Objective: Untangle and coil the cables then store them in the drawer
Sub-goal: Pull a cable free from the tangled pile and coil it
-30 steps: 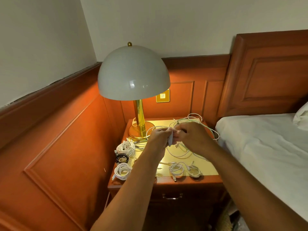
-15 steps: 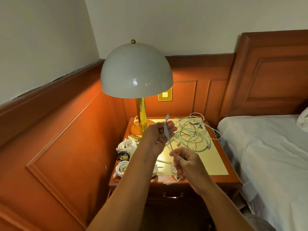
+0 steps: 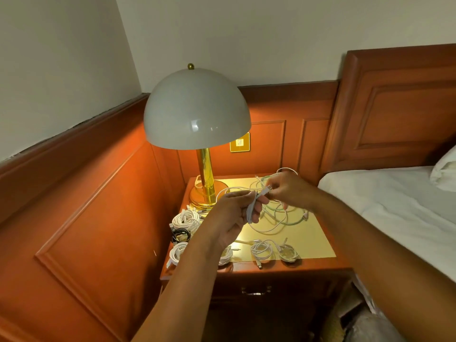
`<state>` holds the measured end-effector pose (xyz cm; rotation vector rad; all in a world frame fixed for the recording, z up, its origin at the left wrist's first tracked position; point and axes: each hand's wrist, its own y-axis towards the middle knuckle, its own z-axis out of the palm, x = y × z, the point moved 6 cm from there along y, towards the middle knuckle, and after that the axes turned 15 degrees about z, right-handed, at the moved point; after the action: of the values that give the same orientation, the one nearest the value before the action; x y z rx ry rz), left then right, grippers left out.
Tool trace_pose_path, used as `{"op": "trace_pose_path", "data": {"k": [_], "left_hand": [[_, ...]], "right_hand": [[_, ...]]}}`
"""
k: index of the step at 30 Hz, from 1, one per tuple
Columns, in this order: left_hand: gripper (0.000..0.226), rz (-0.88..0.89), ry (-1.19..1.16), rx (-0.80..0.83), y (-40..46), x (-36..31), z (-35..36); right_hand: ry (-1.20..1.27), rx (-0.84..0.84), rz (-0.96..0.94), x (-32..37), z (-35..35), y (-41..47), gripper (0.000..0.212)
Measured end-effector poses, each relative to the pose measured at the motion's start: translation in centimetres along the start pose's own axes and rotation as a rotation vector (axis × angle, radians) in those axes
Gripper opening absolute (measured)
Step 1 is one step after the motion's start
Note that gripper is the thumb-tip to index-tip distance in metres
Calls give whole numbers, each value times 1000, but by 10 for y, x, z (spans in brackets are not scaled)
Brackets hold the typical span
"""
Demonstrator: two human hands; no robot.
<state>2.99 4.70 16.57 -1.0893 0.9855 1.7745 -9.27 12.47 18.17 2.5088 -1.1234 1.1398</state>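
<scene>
At the left of the stand (image 3: 246,267), below the lamp (image 3: 197,109), finished coils (image 3: 186,218) lie in a column: white, a dark one, white again. More coils sit along the front edge near the frame's centre.

The left hand (image 3: 232,215), just left of centre, has its fingers curled round a small bundle of white cable (image 3: 251,211), folded into a few loops that hang below the thumb. Keeping that pinch firm at one spot looks to be the key: if the loops slip, the coil opens and the wraps must be redone.

The right hand (image 3: 288,191), right of centre and a little higher, pinches the free end near its plug between thumb and fingertips, its other fingers loosely bent. The step in hand looks like winding this tail round the bundle. It would do well to keep each turn snug against the last and leave enough tail to tuck through.

Beneath and behind the right hand the tangle (image 3: 278,213) of white and pale green cables lies on the stand top. Whether the held cable is wholly free of it cannot be told, so draw slack gently.

The drawer (image 3: 256,291) at lower centre is closed.
</scene>
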Motion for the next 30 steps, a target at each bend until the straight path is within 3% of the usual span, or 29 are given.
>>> {"op": "trace_pose_path", "data": {"k": [5, 8, 12, 18, 25, 30], "left_hand": [[29, 42, 273, 22, 3, 5, 6], [29, 57, 261, -100, 8, 8, -1], [23, 48, 41, -255, 9, 22, -10], [26, -19, -278, -405, -3, 39, -1], [21, -90, -364, -486, -11, 50, -5], [27, -96, -222, -455, -13, 57, -3]], "right_hand": [[-216, -72, -76, 55, -24, -11, 8], [-314, -228, -127, 68, -15, -31, 17], [-212, -397, -81, 46, 22, -57, 9], [152, -681, -95, 7, 62, -65, 8], [248, -686, -122, -3, 81, -62, 19], [313, -693, -38, -14, 81, -57, 13]]}}
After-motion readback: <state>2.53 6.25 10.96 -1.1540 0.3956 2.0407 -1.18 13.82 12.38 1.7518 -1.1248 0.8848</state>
